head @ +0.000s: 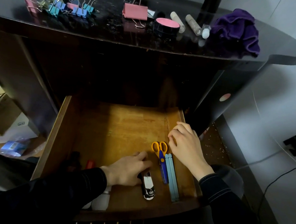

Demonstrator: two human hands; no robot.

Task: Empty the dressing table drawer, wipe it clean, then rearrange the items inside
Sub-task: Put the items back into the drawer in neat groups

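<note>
Drawer (55, 134) looks wiped and the refill seems under way: scissors (160, 156) and two blue sticks (171, 179) lie side by side near its right edge. Left hand (128, 169) grips the top of a silver clipper (148, 186) just left of the scissors. Right hand (185, 143) sits loosely curled by the right wall, nothing in it that I can see. Tip imo: line the clipper up parallel with the scissors and save the back for the binder clips (67, 6), jar (167, 25) and tubes (192, 24) waiting on the bench (96, 30) beside the purple cloth (235, 30).
</note>
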